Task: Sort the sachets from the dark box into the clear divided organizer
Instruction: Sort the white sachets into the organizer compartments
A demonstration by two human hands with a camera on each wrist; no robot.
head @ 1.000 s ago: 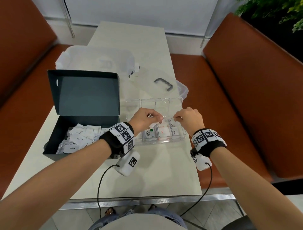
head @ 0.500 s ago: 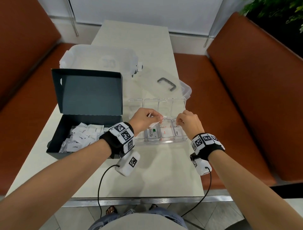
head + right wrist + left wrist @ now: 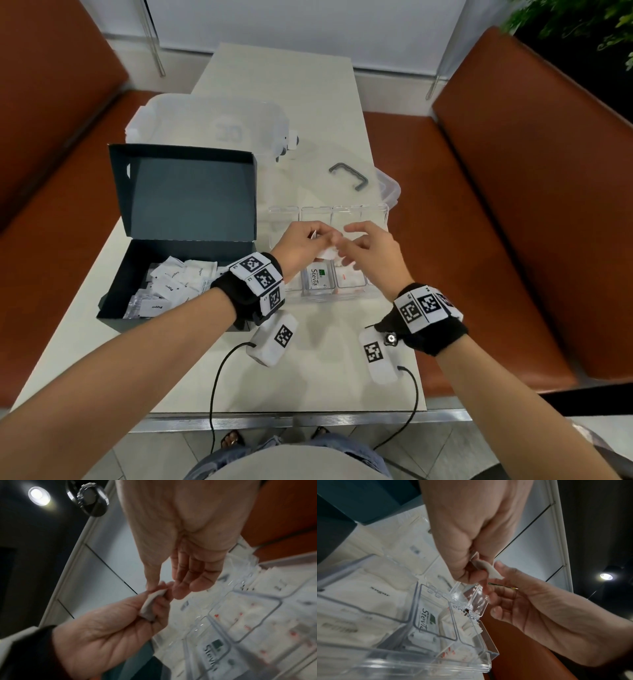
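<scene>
Above the clear divided plastic organizer (image 3: 342, 291) (near the table's right edge), the left hand (image 3: 301, 248) pinches a small white paper sachet (image 3: 489, 570) while the right hand (image 3: 371, 255), fingers loose, touches it.

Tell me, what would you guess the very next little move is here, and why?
Probably the right hand pinches the far end of the white sachet and takes it from the left hand. The left hand grips the sachet above the clear organizer, and the right thumb and forefinger are already at its tip, the other fingers relaxed. Which compartment it suits I cannot tell, as its print is hidden.
</scene>
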